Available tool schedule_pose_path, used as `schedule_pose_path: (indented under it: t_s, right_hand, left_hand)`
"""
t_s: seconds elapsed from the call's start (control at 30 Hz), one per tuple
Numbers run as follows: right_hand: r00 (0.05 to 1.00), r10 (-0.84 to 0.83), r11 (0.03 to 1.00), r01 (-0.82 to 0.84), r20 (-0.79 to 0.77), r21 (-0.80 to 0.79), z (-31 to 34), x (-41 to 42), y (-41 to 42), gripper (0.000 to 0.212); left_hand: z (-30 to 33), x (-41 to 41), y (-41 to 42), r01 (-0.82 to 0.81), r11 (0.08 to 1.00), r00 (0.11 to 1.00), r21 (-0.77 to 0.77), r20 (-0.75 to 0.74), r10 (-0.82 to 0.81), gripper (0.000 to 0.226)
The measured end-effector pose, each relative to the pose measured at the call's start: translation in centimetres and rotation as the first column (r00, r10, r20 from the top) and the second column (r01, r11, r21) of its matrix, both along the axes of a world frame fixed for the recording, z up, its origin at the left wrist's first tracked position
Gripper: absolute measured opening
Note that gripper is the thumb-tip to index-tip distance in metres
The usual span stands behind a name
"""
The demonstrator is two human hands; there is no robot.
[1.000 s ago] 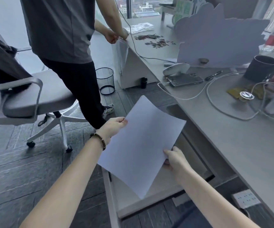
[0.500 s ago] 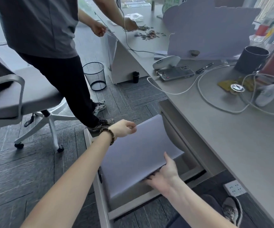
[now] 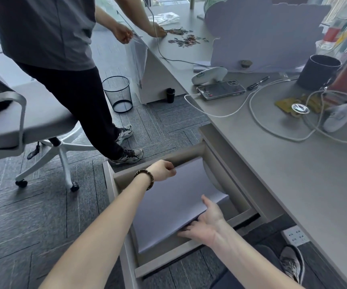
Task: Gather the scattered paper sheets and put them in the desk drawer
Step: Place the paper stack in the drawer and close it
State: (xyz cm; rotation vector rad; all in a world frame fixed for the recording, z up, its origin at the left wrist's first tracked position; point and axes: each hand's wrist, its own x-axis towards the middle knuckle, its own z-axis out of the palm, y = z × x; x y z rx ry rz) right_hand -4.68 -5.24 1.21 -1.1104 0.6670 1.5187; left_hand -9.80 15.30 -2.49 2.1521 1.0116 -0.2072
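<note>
A stack of white paper sheets (image 3: pixel 174 203) sits inside the open grey desk drawer (image 3: pixel 164 262), its far right corner curling up against the drawer's side. My left hand (image 3: pixel 163 171), with a bead bracelet on the wrist, pinches the sheets' far left corner. Spread along the near right edge of the stack is my right hand (image 3: pixel 204 223), thumb on top and fingers underneath.
The grey desk (image 3: pixel 305 178) on the right carries a phone (image 3: pixel 221 91), white cables, a dark cup (image 3: pixel 318 70) and clutter. Another person (image 3: pixel 64 65) stands ahead at the desk's far end. An office chair (image 3: pixel 22 126) is left, a mesh bin (image 3: pixel 118 93) beyond.
Both hands have lowered the sheets from in front of me down into the drawer. My view has tipped downward and the other person has reached onto the far desk.
</note>
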Motion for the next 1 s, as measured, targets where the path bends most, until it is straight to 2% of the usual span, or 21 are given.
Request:
schedule_pose_path:
  t_s: [0.1, 0.2, 0.37, 0.47, 0.53, 0.63, 0.7, 0.77, 0.8, 0.83, 0.87, 0.9, 0.93, 0.97, 1.0]
  right_hand:
    - [0.998, 0.06, 0.998, -0.06, 0.009, 0.022, -0.1, 0.1, -0.2, 0.063]
    - [0.997, 0.082, 0.997, -0.082, 0.014, 0.011, 0.5, -0.1, -0.7, 0.058]
    - [0.999, 0.008, 0.997, -0.005, -0.043, 0.078, 1.5, 0.3, -1.1, 0.08]
    - [0.998, -0.046, 0.993, 0.051, -0.046, 0.111, 2.4, 0.6, -1.0, 0.084]
    - [0.999, -0.018, 0.988, 0.022, -0.028, 0.154, 2.7, 0.9, -1.0, 0.082]
    - [0.993, 0.082, 0.967, -0.1, 0.086, 0.235, 4.2, 1.5, -0.8, 0.062]
    - [0.937, 0.157, 0.943, -0.235, 0.311, 0.234, 5.7, 2.2, -0.6, 0.042]
    - [0.793, 0.162, 0.916, -0.343, 0.588, 0.21, 7.3, 3.4, -0.3, 0.033]
    - [0.673, 0.138, 0.905, -0.384, 0.727, 0.184, 8.3, 4.0, -0.3, 0.03]
    - [0.507, 0.104, 0.896, -0.421, 0.856, 0.14, 9.2, 4.8, -0.4, 0.026]
    - [0.29, 0.082, 0.89, -0.451, 0.954, 0.06, 10.0, 5.8, -0.7, 0.022]
    - [0.033, 0.083, 0.889, -0.454, 0.996, -0.059, 10.5, 7.0, -0.9, 0.019]
    - [-0.219, 0.108, 0.889, -0.414, 0.97, -0.193, 10.9, 8.2, -1.2, 0.017]
    - [-0.429, 0.145, 0.889, -0.34, 0.892, -0.308, 11.0, 9.5, -1.5, 0.016]
    - [-0.58, 0.188, 0.882, -0.255, 0.792, -0.397, 10.9, 10.9, -1.7, 0.018]
  left_hand:
    - [0.0, -0.4, 0.0, -0.043, 0.997, 0.999, 0.059, -0.007, 0.043, 0.013]
    - [0.4, -0.9, -0.3, -0.119, 0.984, 0.99, 0.129, 0.089, 0.108, 0.022]
    - [1.9, -1.6, -1.0, -0.2, 0.972, 0.962, 0.126, 0.212, 0.171, 0.023]
    - [2.9, -2.5, -1.6, -0.221, 0.969, 0.952, 0.111, 0.242, 0.189, 0.022]
    - [3.3, -3.3, -1.9, -0.242, 0.963, 0.943, 0.118, 0.264, 0.205, 0.021]
    - [4.1, -5.1, -2.5, -0.313, 0.939, 0.903, 0.14, 0.349, 0.249, 0.019]
    - [4.4, -6.9, -3.2, -0.4, 0.901, 0.846, 0.167, 0.445, 0.293, 0.02]
    - [4.7, -8.8, -4.1, -0.502, 0.829, 0.785, 0.247, 0.531, 0.317, 0.023]
    - [4.4, -9.7, -4.3, -0.552, 0.784, 0.761, 0.285, 0.557, 0.333, 0.028]
    - [3.9, -10.7, -4.5, -0.594, 0.746, 0.745, 0.302, 0.555, 0.369, 0.035]
    - [3.6, -11.5, -5.0, -0.633, 0.722, 0.727, 0.278, 0.534, 0.432, 0.044]
    - [3.1, -12.2, -5.3, -0.674, 0.707, 0.7, 0.212, 0.489, 0.521, 0.055]
    - [2.6, -12.8, -5.7, -0.711, 0.691, 0.667, 0.126, 0.432, 0.607, 0.063]
    - [2.4, -13.2, -6.4, -0.736, 0.676, 0.636, 0.026, 0.368, 0.678, 0.069]
    - [1.8, -13.7, -7.0, -0.758, 0.646, 0.592, -0.093, 0.318, 0.74, 0.071]
